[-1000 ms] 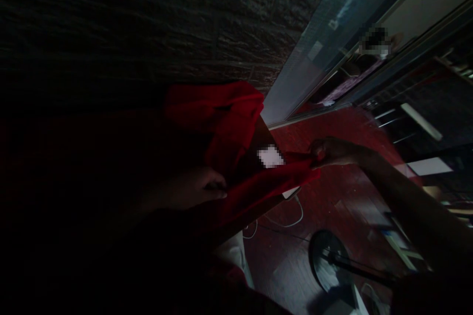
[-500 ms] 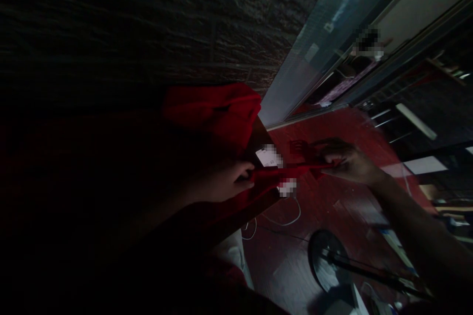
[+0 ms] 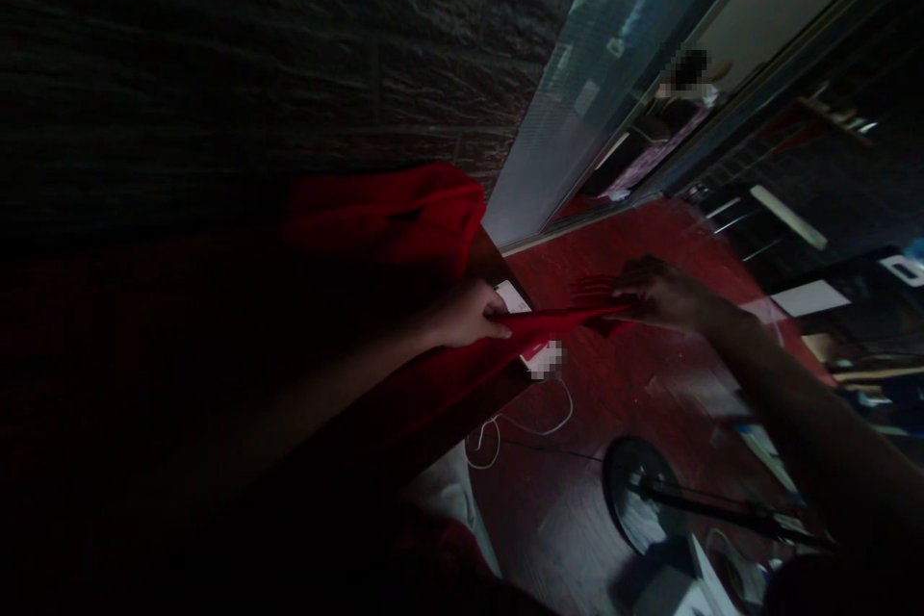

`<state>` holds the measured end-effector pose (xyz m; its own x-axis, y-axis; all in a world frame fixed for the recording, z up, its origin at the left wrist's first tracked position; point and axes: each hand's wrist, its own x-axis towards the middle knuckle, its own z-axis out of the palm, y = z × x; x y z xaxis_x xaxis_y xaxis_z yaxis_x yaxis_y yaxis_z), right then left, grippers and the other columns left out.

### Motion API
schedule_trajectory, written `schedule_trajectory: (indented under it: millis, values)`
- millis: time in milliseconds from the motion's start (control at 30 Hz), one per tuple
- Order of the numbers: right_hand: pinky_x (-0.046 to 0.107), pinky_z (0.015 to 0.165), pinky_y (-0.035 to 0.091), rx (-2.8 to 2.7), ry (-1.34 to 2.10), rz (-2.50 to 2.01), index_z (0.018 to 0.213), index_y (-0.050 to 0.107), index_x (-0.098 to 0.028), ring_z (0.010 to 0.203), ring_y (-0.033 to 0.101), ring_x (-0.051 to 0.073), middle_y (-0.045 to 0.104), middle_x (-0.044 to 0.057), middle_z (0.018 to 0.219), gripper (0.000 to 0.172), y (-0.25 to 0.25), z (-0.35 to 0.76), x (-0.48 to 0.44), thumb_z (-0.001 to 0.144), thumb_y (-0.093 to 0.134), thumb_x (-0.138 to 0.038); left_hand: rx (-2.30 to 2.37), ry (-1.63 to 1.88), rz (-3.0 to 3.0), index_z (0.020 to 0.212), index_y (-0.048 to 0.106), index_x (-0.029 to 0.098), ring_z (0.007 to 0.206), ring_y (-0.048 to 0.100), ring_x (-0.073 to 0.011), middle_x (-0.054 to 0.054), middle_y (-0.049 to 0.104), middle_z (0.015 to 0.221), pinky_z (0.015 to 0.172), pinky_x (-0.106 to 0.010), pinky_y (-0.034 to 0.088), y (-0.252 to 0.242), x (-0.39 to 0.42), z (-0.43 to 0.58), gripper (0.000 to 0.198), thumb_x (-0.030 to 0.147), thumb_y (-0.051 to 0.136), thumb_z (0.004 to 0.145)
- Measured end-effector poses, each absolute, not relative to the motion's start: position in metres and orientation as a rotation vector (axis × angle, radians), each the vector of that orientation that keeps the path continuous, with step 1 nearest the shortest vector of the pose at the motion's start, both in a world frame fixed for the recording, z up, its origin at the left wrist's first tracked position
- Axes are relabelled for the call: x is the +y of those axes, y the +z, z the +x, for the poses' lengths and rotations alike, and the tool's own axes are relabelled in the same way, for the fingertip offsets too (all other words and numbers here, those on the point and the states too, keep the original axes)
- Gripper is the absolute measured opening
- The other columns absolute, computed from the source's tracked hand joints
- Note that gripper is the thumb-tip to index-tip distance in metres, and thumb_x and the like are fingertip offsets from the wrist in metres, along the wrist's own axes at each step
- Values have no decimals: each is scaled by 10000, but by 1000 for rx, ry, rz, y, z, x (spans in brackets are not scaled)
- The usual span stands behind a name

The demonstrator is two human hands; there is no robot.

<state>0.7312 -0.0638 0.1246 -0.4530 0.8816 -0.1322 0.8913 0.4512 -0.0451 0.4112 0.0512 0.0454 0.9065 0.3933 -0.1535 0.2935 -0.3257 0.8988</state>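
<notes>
A red fringed cloth (image 3: pixel 555 320) is stretched between my two hands above the corner of a dark table. My left hand (image 3: pixel 466 313) pinches its edge, thumb and fingers closed on the fabric. At the other end my right hand (image 3: pixel 654 294) has its fingers closed on the cloth, with strands of fringe showing beside the fingertips. Another folded red cloth (image 3: pixel 440 202) lies at the back of the table against the wall; whether it joins the held piece is too dark to tell. Beneath the stretched cloth is a white box-like object (image 3: pixel 538 361), partly covered.
A dark brick-patterned wall (image 3: pixel 289 67) rises behind the table. To the right are a glass partition (image 3: pixel 577 115), a person (image 3: pixel 668 125) beyond it, and a red floor (image 3: pixel 592 260). A white cable (image 3: pixel 570 404) hangs off the table near a round black stand base (image 3: pixel 639 491).
My left hand has shifted slightly right and up along the cloth. My right hand has risen a little, still gripping its end. The whole view has swung slightly, moving the background left.
</notes>
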Motion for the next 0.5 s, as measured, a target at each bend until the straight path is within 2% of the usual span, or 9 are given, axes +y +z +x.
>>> schedule_trajectory:
  millis: [167, 300, 400, 500]
  values:
    - [342, 765, 399, 2592, -296, 1622, 763, 686, -203, 803, 562, 210, 649, 79, 782, 309, 121, 742, -64, 910, 558, -443, 577, 220, 1992, 937, 749, 114, 839, 673, -193, -103, 756, 960, 730, -278, 462, 47, 42, 410, 183, 203, 681, 792]
    - [312, 773, 433, 2489, -504, 1864, 878, 685, -150, 845, 605, 202, 671, 109, 914, 338, 128, 742, -72, 891, 592, -474, 598, 223, 2029, 852, 746, 117, 776, 666, -181, -90, 754, 869, 675, -270, 441, 48, 40, 410, 128, 211, 682, 793]
    - [286, 707, 418, 2270, -656, 2076, 939, 672, -117, 751, 581, 175, 661, 84, 834, 431, 130, 743, -77, 871, 612, -538, 612, 240, 1986, 877, 743, 117, 806, 671, -185, -87, 754, 894, 689, -267, 445, 45, 41, 409, 144, 213, 697, 780]
    - [274, 681, 411, 2134, -795, 2254, 949, 655, -118, 736, 549, 167, 629, 55, 799, 519, 127, 747, -80, 801, 667, -616, 609, 247, 1938, 896, 738, 112, 808, 674, -188, -89, 753, 912, 694, -264, 449, 39, 44, 406, 167, 217, 711, 768]
